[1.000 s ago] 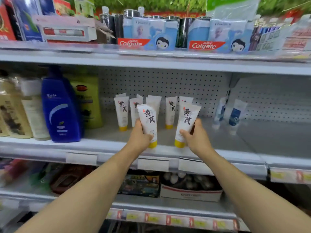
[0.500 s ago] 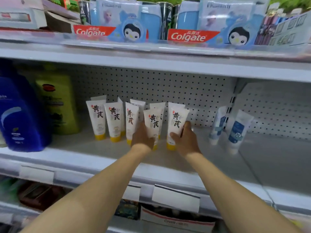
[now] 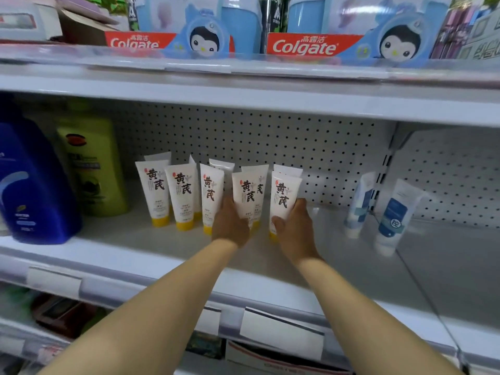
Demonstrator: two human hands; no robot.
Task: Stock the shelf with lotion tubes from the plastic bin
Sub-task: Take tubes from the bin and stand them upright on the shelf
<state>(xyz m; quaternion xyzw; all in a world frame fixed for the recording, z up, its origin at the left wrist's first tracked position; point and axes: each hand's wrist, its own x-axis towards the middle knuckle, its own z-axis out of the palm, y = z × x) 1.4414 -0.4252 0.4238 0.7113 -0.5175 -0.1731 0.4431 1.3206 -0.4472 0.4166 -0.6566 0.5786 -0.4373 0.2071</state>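
The shelf (image 3: 351,255) stretched wide and pale across the view, pegboard (image 3: 270,147) at its back. Far left on it stood a big blue bottle (image 3: 29,182), and right beside that a green bottle (image 3: 92,166). Up on the tier above, Colgate boxes (image 3: 303,46) with penguin faces lined the front edge.

Mid-shelf, the lotion tubes were lined up cap-down, white with yellow caps. Three stood free on the left of the row: one tube (image 3: 155,193), a second tube (image 3: 182,196) just beside it, a third tube (image 3: 209,198) next along, with more tubes peeking up behind them.

And there were both hands in the row! The left hand (image 3: 230,226) had its grip wrapped round the lower part of the left-held tube (image 3: 247,193), fingers curled behind it. The right hand (image 3: 293,228) clasped the right-held tube (image 3: 284,198), thumb across its lower front, fingertips showing at its right edge. Both tubes were upright and just beside each other at the right end of the row; whether their caps touched the shelf could not be told, as the hands covered them.

Well apart to the right leaned two blue-and-white tubes (image 3: 392,215) near the upright bracket.
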